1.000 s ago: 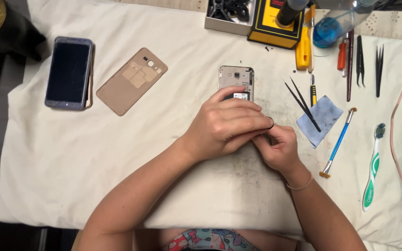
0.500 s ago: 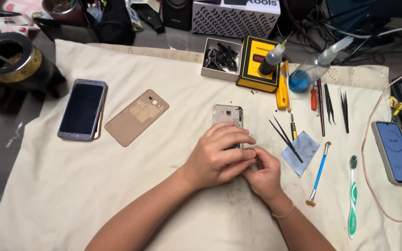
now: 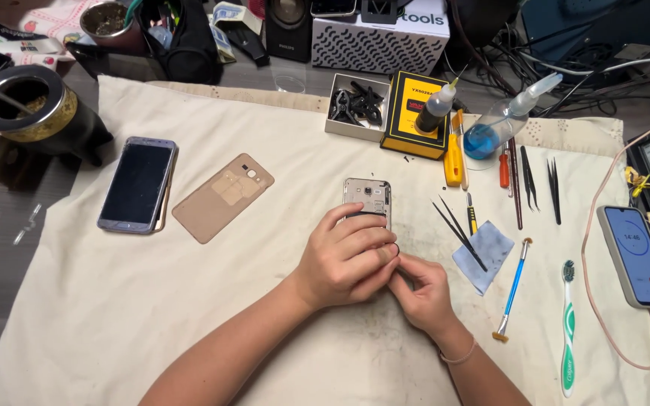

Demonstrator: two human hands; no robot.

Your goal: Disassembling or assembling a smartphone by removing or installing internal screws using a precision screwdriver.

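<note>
An opened phone [image 3: 368, 197] without its back cover lies on the white cloth [image 3: 189, 316] in the middle. My left hand [image 3: 344, 259] covers its lower half, fingers curled over it. My right hand [image 3: 419, 289] presses in from the right at the phone's lower edge, fingers pinched against the left hand's fingertips; what they pinch is hidden. The gold back cover [image 3: 223, 197] lies inner side up to the left, and a dark-screened blue phone [image 3: 137, 184] lies further left.
Black tweezers [image 3: 459, 231] rest on a blue cloth [image 3: 484, 254]; a brush [image 3: 511, 289], toothbrush [image 3: 567, 323], screwdrivers [image 3: 454, 154], liquid bottles [image 3: 502, 120], a box of clips [image 3: 355, 105] and a charging phone [image 3: 636, 256] lie right. A tape roll [image 3: 20, 101] stands far left.
The view has tilted up and pulled back, showing more of the bench's far side. Both hands stay clasped over the lower part of the opened phone.
</note>
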